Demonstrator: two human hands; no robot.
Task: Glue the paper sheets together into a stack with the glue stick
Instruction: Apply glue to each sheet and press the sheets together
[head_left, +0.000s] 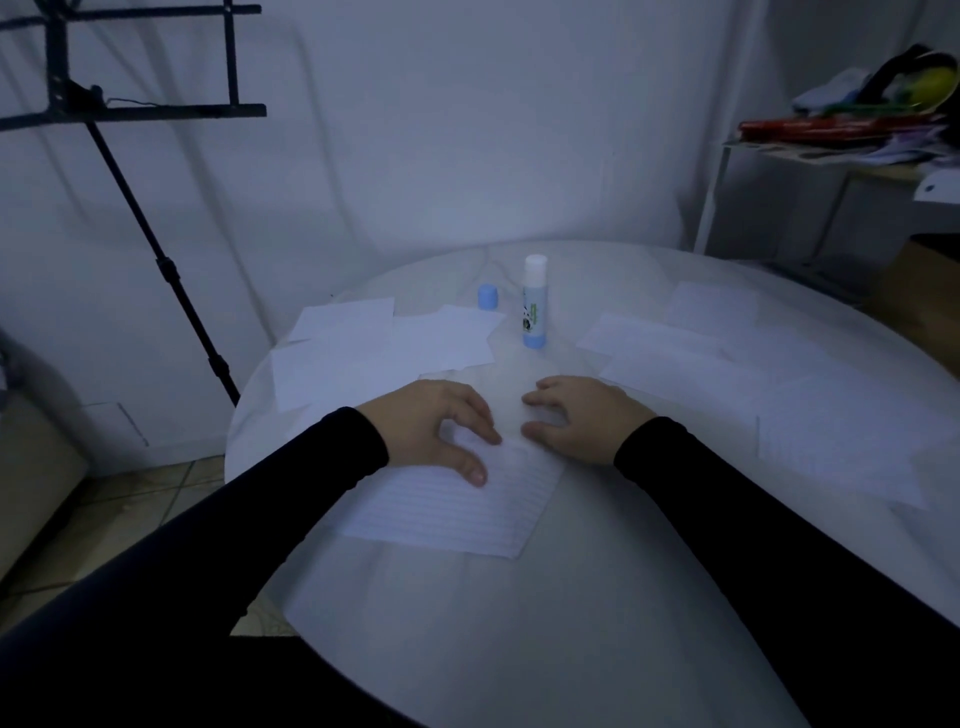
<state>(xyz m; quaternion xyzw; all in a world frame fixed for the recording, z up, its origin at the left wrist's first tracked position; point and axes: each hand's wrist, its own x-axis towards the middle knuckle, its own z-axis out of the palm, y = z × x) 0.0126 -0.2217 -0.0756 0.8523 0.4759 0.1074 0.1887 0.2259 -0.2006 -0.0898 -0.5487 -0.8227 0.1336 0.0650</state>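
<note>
A lined paper stack (457, 509) lies near the front middle of the round white table (571, 597). My left hand (436, 426) rests on its upper part, fingertips and thumb pressing the top sheet. My right hand (576, 415) lies at the stack's upper right corner with fingers loosely bent, holding nothing. Behind the hands the uncapped glue stick (534, 301) stands upright, its blue cap (488, 297) just to its left. Loose plain sheets (384, 343) lie at the back left. Loose lined sheets (727, 374) spread over the right side.
A black music stand (130, 156) rises to the left of the table. At the back right, a white shelf (831, 156) carries a clutter of coloured items. Tiled floor shows at the lower left.
</note>
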